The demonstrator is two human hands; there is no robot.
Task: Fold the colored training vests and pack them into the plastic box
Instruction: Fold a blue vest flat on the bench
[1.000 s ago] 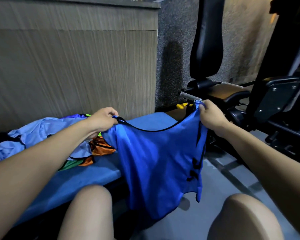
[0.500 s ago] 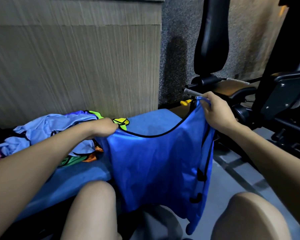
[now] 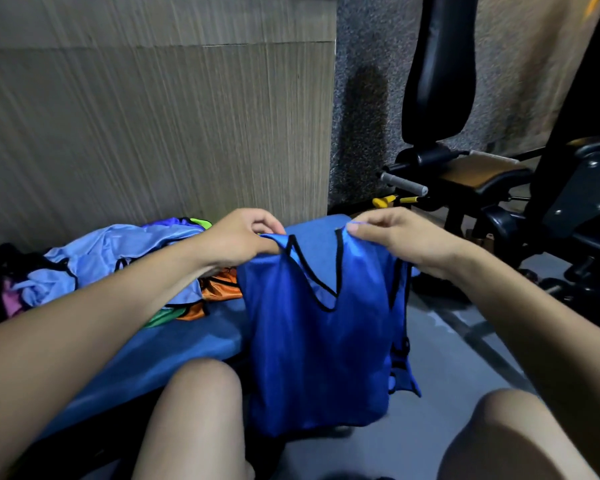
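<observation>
Hands point(image 3: 238, 239) point(image 3: 400, 237) pinch glossy black-trimmed vest point(image 3: 317, 348)

Blue vest point(image 3: 312, 348): glossy, smooth cloth, black trim. Vest pile point(image 3: 118, 265), left of frame: thinner cloth, creased. Bench pad point(image 3: 194, 344): matt blue. Wall panel point(image 3: 153, 126), upper left: streaked wood grain. Gym seat point(image 3: 437, 64), upper right: smooth black padding.

L hand point(image 3: 238, 239) & R hand point(image 3: 400, 237) both raised in front of the body at the same height, near each other, each w/ fingers curled and pinching a shoulder of the blue vest point(image 3: 317, 344). Forearms bare, reaching fwd from lower corners; bare knees below.
</observation>
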